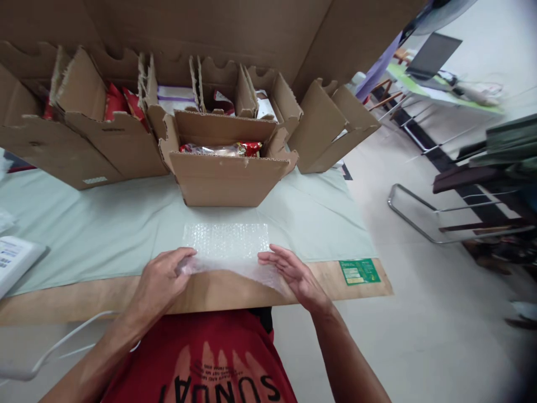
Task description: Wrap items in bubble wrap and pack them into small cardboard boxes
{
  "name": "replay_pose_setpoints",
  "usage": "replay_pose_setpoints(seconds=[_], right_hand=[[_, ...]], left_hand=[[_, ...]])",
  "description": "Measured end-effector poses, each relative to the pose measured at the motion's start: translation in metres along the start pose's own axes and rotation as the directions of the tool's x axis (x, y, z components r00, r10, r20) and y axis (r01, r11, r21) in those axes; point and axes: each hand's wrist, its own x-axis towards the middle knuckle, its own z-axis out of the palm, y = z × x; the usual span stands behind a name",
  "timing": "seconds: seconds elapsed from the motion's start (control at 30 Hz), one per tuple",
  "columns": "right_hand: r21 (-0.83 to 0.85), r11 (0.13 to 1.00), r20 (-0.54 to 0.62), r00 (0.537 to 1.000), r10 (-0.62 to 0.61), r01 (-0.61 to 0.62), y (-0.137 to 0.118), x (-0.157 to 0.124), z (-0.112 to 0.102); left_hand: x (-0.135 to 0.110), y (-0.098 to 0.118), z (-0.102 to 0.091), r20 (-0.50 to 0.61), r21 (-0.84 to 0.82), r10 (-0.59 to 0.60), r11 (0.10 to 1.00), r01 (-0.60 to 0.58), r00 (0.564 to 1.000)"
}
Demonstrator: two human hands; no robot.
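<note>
A clear sheet of bubble wrap (226, 242) lies flat on the pale green table cover (104, 229), its near edge hanging towards me. My left hand (161, 280) pinches the sheet's near left corner with curled fingers. My right hand (291, 273) rests on the near right edge, fingers stretched out and flat. Just beyond the sheet stands an open cardboard box (224, 179) holding red and clear food packets (222, 149).
Several more open cardboard boxes (96, 140) with red packets line the back of the table. A white device (14, 258) sits at the left edge, a green label (359, 271) at the table's right corner. Chairs (457, 212) and a desk stand on the floor to the right.
</note>
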Motion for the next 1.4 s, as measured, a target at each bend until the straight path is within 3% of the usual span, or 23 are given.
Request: replay_pose_setpoints(seconds=[0.07, 0.13, 0.23, 0.3, 0.47, 0.7, 0.77, 0.87, 0.97, 1.03, 1.17, 1.23, 1.33, 1.4], right_hand=[[-0.058, 0.998, -0.004, 1.000, -0.023, 0.023, 0.004, -0.001, 0.000], [-0.155, 0.988, -0.125, 0.992, -0.009, -0.011, 0.008, 0.004, 0.005], [-0.294, 0.951, -0.357, 0.934, -0.014, -0.098, 0.015, 0.020, 0.017], [-0.427, 0.893, -0.438, 0.896, -0.066, -0.143, 0.020, 0.031, 0.022], [-0.749, 0.621, -0.415, 0.895, -0.166, -0.232, 0.025, 0.035, 0.017], [-0.837, 0.458, -0.406, 0.901, -0.154, -0.299, 0.016, 0.061, 0.009], [-0.827, 0.487, -0.386, 0.913, -0.130, -0.280, 0.014, 0.071, 0.011], [-0.711, 0.668, -0.378, 0.920, -0.101, -0.218, 0.011, 0.071, 0.016], [-0.453, 0.866, -0.394, 0.919, 0.018, -0.211, 0.005, 0.049, 0.027], [-0.316, 0.927, -0.365, 0.928, 0.077, -0.201, 0.000, 0.030, 0.042], [-0.157, 0.966, -0.254, 0.953, 0.163, -0.207, -0.003, -0.002, 0.082], [-0.089, 0.968, -0.215, 0.953, 0.213, -0.236, 0.000, -0.010, 0.098], [0.024, 0.956, -0.210, 0.933, 0.292, -0.294, 0.004, -0.016, 0.107], [0.132, 0.932, -0.187, 0.915, 0.358, -0.338, 0.003, -0.015, 0.104]], left_hand=[[0.010, 0.005, 0.000, 0.006, -0.013, -0.122, 0.992, 0.122, 0.993], [0.018, 0.008, 0.002, 0.009, 0.003, -0.178, 0.984, 0.178, 0.984], [0.028, 0.008, 0.006, 0.021, 0.089, -0.209, 0.974, 0.207, 0.978], [0.032, 0.009, 0.010, 0.024, 0.183, -0.209, 0.962, 0.202, 0.978], [0.033, 0.008, 0.012, -0.018, 0.397, -0.086, 0.914, 0.086, 0.996], [0.034, 0.008, 0.006, 0.084, 0.483, -0.187, 0.867, 0.124, 0.979], [0.034, 0.009, 0.008, 0.122, 0.462, -0.213, 0.877, 0.134, 0.969], [0.034, 0.007, 0.008, 0.165, 0.421, -0.210, 0.899, 0.124, 0.964], [0.038, 0.004, 0.003, 0.117, 0.402, -0.118, 0.913, 0.062, 0.986], [0.047, 0.006, -0.002, 0.055, 0.432, -0.021, 0.902, -0.005, 0.998], [0.068, 0.021, 0.003, -0.031, 0.470, 0.136, 0.876, -0.106, 0.990], [0.067, 0.025, 0.011, -0.062, 0.423, 0.196, 0.893, -0.152, 0.979], [0.039, 0.021, 0.014, -0.030, 0.213, 0.357, 0.915, -0.343, 0.934], [0.011, 0.014, 0.006, 0.060, 0.017, 0.462, 0.886, -0.464, 0.885]])
